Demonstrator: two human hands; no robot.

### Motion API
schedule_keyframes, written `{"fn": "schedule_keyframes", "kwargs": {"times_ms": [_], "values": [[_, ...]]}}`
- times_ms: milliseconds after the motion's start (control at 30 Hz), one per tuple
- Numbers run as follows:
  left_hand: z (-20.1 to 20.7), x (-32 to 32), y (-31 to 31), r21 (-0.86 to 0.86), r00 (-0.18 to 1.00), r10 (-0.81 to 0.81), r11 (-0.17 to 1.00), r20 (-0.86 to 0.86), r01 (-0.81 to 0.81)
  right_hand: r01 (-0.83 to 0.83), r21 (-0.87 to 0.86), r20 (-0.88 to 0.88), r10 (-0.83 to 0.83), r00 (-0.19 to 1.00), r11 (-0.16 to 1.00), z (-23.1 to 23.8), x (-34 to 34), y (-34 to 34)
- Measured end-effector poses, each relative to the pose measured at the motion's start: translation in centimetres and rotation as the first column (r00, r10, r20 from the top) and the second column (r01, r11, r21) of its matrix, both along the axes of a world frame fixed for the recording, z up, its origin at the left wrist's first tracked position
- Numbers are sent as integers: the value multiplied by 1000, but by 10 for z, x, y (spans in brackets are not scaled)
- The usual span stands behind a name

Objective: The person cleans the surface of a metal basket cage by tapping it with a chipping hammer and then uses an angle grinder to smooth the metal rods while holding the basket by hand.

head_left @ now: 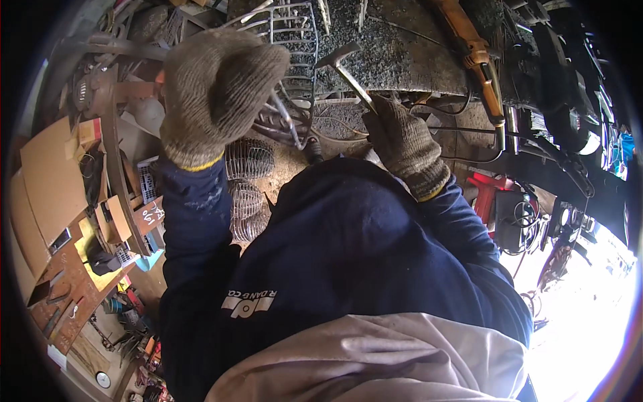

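Note:
My right hand [407, 142], in a knitted work glove, is wrapped round the handle of a chipping hammer [347, 72]. The hammer's narrow pointed head is up over the edge of a dark workbench [418, 74]. To the left, my left hand [224, 90], in a matching glove, is closed at the side of a welded metal wire rack [295, 61]. The rack has many thin crossbars and lies partly over the bench, its near end sticking out toward me. The glove hides just where the fingers grip it.
An orange angle grinder [477, 57] lies on the bench's right side, with cables below. Rounded wire cages [248, 194] stand on the floor by my left forearm. Cardboard [50, 181] and a cluttered shelf are at left; a red machine [489, 194] stands at right.

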State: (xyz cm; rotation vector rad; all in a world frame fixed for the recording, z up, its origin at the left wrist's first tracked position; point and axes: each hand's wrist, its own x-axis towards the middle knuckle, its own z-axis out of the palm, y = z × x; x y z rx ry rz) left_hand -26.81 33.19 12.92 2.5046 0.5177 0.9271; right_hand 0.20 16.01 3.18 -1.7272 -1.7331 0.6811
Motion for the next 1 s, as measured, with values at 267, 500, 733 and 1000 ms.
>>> {"fn": "schedule_keyframes", "kwargs": {"times_ms": [267,500,733,1000], "values": [[0,13,12,252,995,-89,965,34,77,4,103,20,-6,1000,995,26,-5,0],[-10,13,10,81,997,-53,996,61,48,-3,-70,28,5,1000,998,15,-7,4],[-7,9,15,383,997,51,923,-63,-23,3,-134,115,12,993,991,8,-9,2],[-28,-25,31,646,933,289,758,-213,-87,-58,-133,55,65,996,989,9,-7,2]]}}
